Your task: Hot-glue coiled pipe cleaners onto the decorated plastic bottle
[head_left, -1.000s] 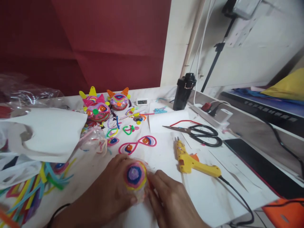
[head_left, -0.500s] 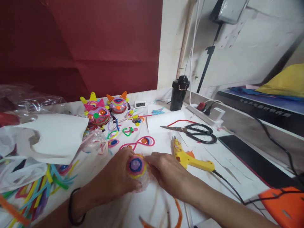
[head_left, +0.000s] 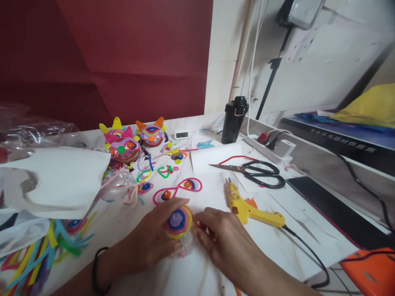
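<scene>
My left hand (head_left: 151,242) cups a clear plastic ball (head_left: 180,232) faced with a coiled disc of yellow, pink, blue and purple, fingers wrapped round its left side. My right hand (head_left: 224,242) presses its fingertips against the ball's right edge, so both hands grasp it on the white table (head_left: 277,246) just before me. Just beyond lies a pink figure-eight loop (head_left: 177,190); to the right, a yellow glue gun (head_left: 247,207), then black scissors (head_left: 257,173). Further back stand two finished horned balls (head_left: 135,139), a small digital clock (head_left: 181,134) whose digits are too small to read, and a black bottle (head_left: 234,120). I can read no brand or label. Against half a second ago, my right hand has drawn back from the glue gun and the loop is less covered.
</scene>
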Available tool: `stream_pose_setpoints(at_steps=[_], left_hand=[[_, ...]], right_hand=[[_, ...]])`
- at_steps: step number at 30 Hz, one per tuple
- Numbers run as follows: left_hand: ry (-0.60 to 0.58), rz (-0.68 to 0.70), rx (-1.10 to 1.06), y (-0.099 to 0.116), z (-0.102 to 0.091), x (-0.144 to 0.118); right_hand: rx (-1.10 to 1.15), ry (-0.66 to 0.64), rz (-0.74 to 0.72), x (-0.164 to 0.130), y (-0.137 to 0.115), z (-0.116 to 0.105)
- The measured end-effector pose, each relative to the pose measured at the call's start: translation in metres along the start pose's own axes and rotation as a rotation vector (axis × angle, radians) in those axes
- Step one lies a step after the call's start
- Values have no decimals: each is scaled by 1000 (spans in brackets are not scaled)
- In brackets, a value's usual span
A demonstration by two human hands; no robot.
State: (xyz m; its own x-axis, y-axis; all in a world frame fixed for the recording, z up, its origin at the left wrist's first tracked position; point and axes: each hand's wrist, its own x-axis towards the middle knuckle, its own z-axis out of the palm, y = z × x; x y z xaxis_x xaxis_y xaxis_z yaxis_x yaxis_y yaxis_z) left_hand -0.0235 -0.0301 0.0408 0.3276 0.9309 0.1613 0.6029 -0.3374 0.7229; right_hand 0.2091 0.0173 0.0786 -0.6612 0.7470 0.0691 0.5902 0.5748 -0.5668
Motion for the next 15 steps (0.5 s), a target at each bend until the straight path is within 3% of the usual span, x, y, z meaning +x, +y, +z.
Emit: stream_pose_setpoints(at_steps=[5,10,13,15], left_hand=[[50,51,22,-5,3,-2],[50,28,30,-4,4,-1],[51,20,14,-1,4,-1],[46,7,12,0,4,-1]], right_hand=[[24,184,-173,-6,4,16],[17,276,-234,-17,20,-5],[-226,454,-254,-32,51,-25],[-439,464,-224,-44,78,-34]])
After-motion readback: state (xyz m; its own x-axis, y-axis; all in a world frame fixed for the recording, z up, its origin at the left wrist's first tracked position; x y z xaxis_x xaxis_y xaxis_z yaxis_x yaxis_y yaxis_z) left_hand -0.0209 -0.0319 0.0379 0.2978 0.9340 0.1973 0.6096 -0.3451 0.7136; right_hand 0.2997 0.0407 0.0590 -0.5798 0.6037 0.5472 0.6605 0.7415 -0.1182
